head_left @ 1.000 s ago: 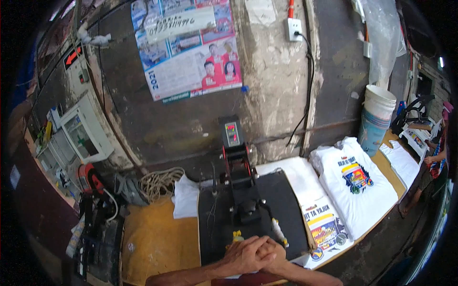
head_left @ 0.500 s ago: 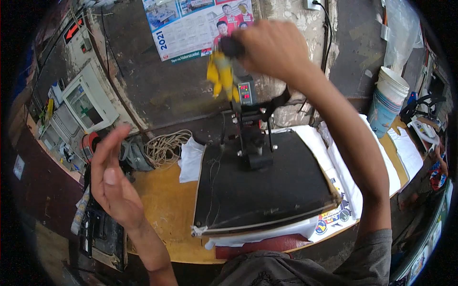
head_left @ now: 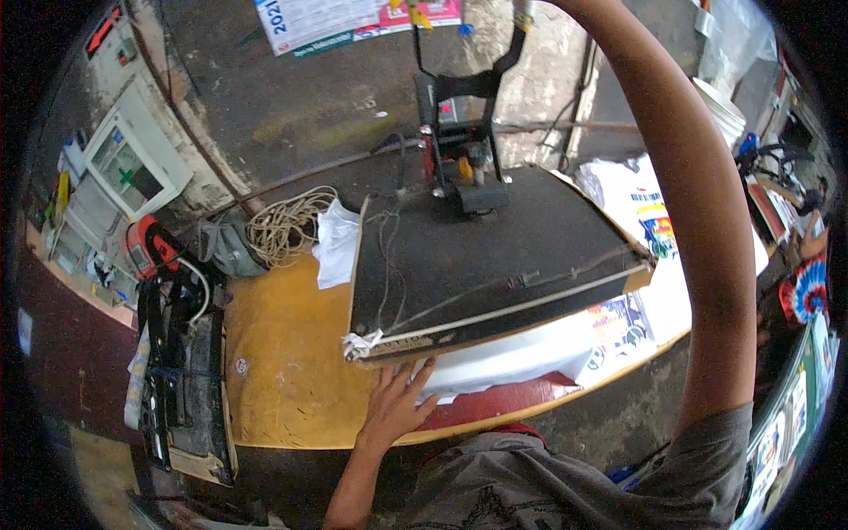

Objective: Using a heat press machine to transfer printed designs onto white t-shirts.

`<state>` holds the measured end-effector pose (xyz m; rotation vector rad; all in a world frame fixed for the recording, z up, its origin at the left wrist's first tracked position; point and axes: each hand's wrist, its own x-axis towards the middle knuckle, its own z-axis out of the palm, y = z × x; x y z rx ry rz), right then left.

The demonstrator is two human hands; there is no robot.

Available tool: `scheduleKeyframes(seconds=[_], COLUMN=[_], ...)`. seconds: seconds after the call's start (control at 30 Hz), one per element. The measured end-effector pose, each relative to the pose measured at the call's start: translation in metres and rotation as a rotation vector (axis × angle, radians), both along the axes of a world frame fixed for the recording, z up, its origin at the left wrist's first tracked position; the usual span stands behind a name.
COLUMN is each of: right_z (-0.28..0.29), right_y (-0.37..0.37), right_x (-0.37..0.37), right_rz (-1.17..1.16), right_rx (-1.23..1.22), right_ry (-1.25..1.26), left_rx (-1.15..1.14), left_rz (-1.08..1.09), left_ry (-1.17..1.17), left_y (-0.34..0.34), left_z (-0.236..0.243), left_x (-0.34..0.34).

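Note:
A heat press stands on the table, its black upper plate point(head_left: 477, 274) tilted and raised at the front. White cloth point(head_left: 503, 358) lies beneath it, partly hidden. My left hand point(head_left: 397, 406) is open, fingers spread at the cloth's left edge, fingertips close under the plate's front edge; I cannot tell whether they pinch any cloth. My right arm reaches up past the press. Only a sliver of my right hand point(head_left: 570, 3) shows at the top edge, near the press's black lever frame point(head_left: 508, 66); its fingers are out of view.
Printed white cloth point(head_left: 649, 221) extends right of the press on the yellow-brown table point(head_left: 287, 353). Coiled rope point(head_left: 287, 225) and a small white cloth point(head_left: 337, 243) lie left. A second black device point(head_left: 185, 380) stands at far left. A white bucket point(head_left: 720, 110) stands at back right.
The lever frame has swung upward and the upper plate's front has lifted. My left hand has come down from the air to the cloth. My right hand has risen almost out of view.

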<state>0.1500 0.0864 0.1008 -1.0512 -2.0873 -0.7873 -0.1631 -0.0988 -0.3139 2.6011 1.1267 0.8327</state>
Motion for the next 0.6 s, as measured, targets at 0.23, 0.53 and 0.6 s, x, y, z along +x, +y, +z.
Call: scheduleKeyframes(seconds=[0.23,0.53,0.6], right_z=[-0.161,-0.366,-0.39], right_y=[-0.224,-0.363,-0.369], right_x=[0.015,0.055,0.052], right_rz=[-0.109,-0.171,-0.106], right_rx=[0.135,-1.324,-1.429], right_ry=[0.223,0.528,0.782], left_rx=[0.292,0.22,0.353], left_rz=[-0.275,-0.041,-0.182], left_ry=[0.192,0.243,0.136], left_y=[-0.01,-0.017,-0.032], left_z=[0.006,0.004,-0.001], left_x=[0.011,0.022,0.036])
